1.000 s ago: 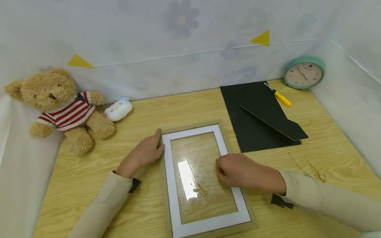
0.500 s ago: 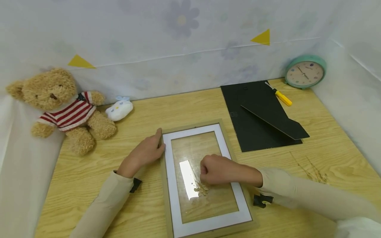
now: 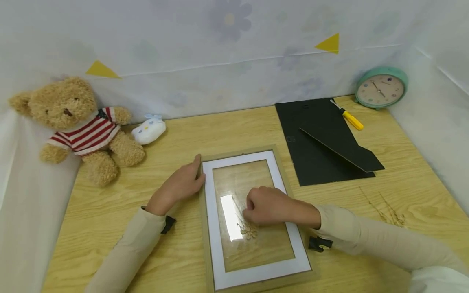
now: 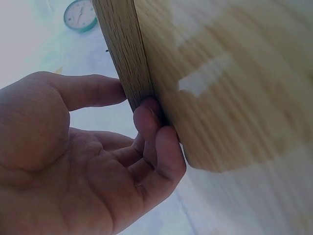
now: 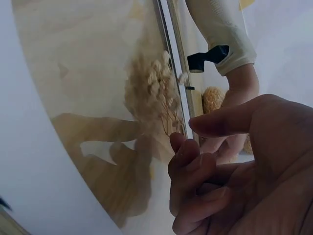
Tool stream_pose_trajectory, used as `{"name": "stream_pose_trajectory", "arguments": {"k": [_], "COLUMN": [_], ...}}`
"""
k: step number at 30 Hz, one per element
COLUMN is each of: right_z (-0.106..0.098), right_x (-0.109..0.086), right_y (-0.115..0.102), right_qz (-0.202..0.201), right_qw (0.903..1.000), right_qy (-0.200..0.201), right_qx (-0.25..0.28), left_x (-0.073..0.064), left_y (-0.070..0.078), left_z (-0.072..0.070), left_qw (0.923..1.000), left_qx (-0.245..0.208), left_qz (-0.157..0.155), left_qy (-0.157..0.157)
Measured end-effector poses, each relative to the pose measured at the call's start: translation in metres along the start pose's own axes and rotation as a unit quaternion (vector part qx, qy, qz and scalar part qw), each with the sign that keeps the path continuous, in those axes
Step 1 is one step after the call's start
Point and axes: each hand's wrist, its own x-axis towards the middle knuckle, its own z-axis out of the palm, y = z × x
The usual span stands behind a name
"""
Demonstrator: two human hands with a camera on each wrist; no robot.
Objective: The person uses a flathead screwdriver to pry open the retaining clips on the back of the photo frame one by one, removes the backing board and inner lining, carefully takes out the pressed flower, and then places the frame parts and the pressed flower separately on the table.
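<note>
A light wooden picture frame (image 3: 271,284) with a white mat (image 3: 256,276) and clear glass lies on the table. My left hand (image 3: 177,187) grips its far left corner; in the left wrist view, the thumb presses the wooden side (image 4: 124,46) and curled fingers wrap the corner. A dried flower sprig (image 3: 250,232) lies over the glass, its small heads toward me. My right hand (image 3: 269,205) hovers at its stems, fingers loosely curled. In the right wrist view, thumb and index fingertip stand slightly apart right beside the sprig (image 5: 161,90), which reflects in the glass.
A black backing board (image 3: 307,171) with its stand raised lies at the back right, a yellow screwdriver (image 3: 352,120) on its right edge. More dried sprigs (image 3: 393,217) lie right. A green clock (image 3: 381,89), teddy bear (image 3: 88,134) and small white plush (image 3: 149,130) line the back.
My right hand has moved left from the frame's right side to the sprig on the glass. My left hand keeps its hold on the corner. The head view has shifted slightly.
</note>
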Motion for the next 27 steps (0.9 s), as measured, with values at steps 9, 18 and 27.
{"name": "stream_pose_trajectory", "arguments": {"k": [9,18,27], "right_z": [-0.005,0.005,0.009], "right_x": [0.01,0.019,0.021], "right_y": [-0.003,-0.009,-0.009], "right_qz": [0.017,-0.002,-0.012], "right_qw": [0.9995,0.999,0.9978], "right_qy": [0.024,0.023,0.026], "right_qx": [-0.006,-0.038,-0.06], "left_x": [-0.001,-0.002,-0.002], "left_y": [0.0,0.001,0.0], "left_z": [0.0,0.001,0.001], "left_qw": [1.0,1.0,1.0], "left_qx": [0.0,-0.006,-0.005], "left_qz": [-0.001,-0.004,0.001], "left_qy": [0.003,0.002,0.004]}}
